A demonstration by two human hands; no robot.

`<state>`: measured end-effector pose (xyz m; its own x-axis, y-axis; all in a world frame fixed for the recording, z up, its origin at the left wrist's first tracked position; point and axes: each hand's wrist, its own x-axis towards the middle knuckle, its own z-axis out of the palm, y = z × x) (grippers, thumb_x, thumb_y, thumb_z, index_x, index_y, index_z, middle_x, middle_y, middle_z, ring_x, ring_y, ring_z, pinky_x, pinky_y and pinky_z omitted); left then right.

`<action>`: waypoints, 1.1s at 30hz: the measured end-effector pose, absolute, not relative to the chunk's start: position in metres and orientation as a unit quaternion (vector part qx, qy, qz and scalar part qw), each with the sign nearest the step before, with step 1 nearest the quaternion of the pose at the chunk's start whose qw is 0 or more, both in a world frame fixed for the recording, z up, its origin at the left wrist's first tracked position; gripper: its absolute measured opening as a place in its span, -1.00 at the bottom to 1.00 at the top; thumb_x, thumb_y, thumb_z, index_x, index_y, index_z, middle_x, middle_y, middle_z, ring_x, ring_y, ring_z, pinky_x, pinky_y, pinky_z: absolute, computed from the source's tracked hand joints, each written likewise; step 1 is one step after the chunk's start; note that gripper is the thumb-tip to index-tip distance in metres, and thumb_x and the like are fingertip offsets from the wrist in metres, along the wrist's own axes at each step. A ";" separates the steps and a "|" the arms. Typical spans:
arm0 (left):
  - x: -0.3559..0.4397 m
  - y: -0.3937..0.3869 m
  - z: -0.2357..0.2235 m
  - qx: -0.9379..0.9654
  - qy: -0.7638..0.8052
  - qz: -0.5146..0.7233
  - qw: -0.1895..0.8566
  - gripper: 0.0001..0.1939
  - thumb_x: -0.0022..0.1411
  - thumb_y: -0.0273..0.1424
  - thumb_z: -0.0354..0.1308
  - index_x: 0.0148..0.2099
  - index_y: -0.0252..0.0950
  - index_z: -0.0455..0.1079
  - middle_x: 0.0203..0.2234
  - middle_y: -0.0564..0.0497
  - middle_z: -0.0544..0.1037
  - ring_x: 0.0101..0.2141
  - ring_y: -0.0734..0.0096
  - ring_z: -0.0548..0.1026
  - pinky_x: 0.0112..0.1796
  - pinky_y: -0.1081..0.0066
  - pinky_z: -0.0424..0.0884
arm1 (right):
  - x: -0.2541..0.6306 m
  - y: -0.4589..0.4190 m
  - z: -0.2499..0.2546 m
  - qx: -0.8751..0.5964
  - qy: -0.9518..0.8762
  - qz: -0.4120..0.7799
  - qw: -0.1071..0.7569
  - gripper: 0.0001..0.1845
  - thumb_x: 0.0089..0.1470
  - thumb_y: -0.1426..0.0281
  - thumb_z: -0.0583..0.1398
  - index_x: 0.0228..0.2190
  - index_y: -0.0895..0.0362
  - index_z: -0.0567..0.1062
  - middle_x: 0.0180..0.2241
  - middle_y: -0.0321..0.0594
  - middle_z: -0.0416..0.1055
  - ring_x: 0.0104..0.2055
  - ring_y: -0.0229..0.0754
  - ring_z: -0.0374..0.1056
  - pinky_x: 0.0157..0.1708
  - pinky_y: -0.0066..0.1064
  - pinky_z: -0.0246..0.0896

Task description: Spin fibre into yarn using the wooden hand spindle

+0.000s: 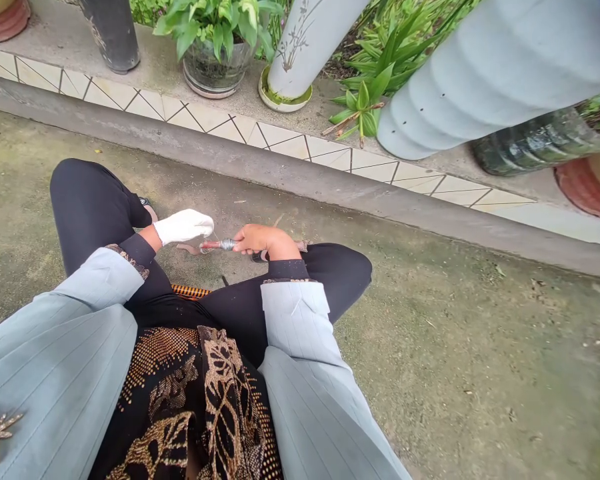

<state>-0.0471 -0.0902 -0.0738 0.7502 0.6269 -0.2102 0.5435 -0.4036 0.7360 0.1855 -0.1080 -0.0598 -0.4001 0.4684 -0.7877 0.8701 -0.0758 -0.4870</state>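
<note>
Concrete ground (445, 360) | reddish rod (209, 245), silvery wire (227, 245) coiled round | right hand (261, 239) gripping rod | left hand (184, 227): grip unclear

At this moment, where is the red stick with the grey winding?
In the head view, the red stick is left of centre, between the knees; the right hand grips it beside the grey winding, with the gloved left hand close by.

Potted plant (220, 30), painted cylinder (303, 53) in saucer (291, 107), ribbed grey container (480, 80) on tiled ledge (285, 141).
</note>
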 end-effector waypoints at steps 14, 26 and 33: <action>-0.044 -0.094 -0.074 0.691 0.332 0.119 0.631 -0.70 0.29 -0.25 0.01 -0.32 -0.36 0.42 -0.67 0.13 0.26 -0.63 0.59 0.19 -0.57 0.55 0.12 | 0.194 -0.106 -0.056 0.538 0.455 -0.558 -0.438 -0.64 0.01 0.12 0.28 -0.46 0.15 0.35 -0.49 -0.32 0.29 -0.53 -0.39 0.13 -0.52 -0.53 0.10; -0.045 -0.094 -0.071 0.799 0.289 0.074 0.523 -0.68 0.23 -0.26 -0.01 -0.37 -0.38 0.43 -0.47 0.02 0.50 -0.46 0.53 0.35 -0.33 0.51 0.27 | 0.190 -0.100 -0.077 0.668 0.639 -0.381 0.005 -0.86 0.08 0.37 0.19 -0.41 0.17 0.52 -0.50 -0.25 0.43 -0.48 -0.28 0.26 -0.42 -0.43 0.05; -0.043 -0.094 -0.062 0.818 0.325 0.069 0.470 -0.70 0.18 -0.24 0.03 -0.36 -0.36 0.45 -0.54 0.06 0.47 -0.52 0.53 0.30 -0.44 0.52 0.23 | 0.189 -0.110 -0.063 0.455 0.642 -0.589 0.181 -0.89 0.03 0.40 0.22 -0.44 0.17 0.54 -0.56 -0.31 0.37 -0.55 -0.34 0.19 -0.47 -0.43 0.08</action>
<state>-0.0433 -0.0940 -0.0620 0.7794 0.5961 -0.1929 0.4663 -0.3462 0.8141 0.1888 -0.1104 -0.0626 -0.5196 0.3716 -0.7694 0.7984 -0.1095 -0.5921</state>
